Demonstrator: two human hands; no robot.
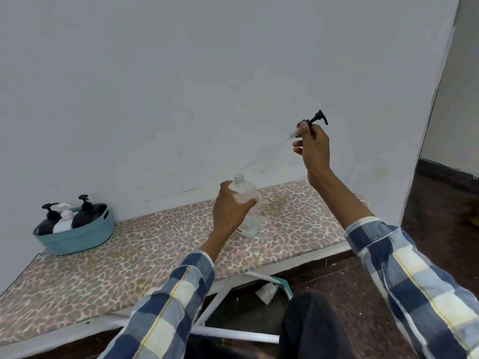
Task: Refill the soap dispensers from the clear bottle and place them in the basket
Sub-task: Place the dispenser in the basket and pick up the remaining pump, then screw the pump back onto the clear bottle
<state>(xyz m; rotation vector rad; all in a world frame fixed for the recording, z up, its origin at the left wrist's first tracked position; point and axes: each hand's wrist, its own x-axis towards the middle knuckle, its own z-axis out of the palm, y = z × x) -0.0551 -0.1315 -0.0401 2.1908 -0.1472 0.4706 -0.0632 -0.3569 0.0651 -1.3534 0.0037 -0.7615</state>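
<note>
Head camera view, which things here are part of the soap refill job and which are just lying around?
Job: clear bottle, left hand, black pump, right hand, teal basket, three dispensers.
Lying about: crumpled paper on the floor.

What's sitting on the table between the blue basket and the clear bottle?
Nothing: in the head view, only bare leopard-print table cover lies between the basket and the clear bottle.

A plain home room: bare painted wall (181,86), folding cot (129,255) with leopard-print padding, dark floor (440,216).
</note>
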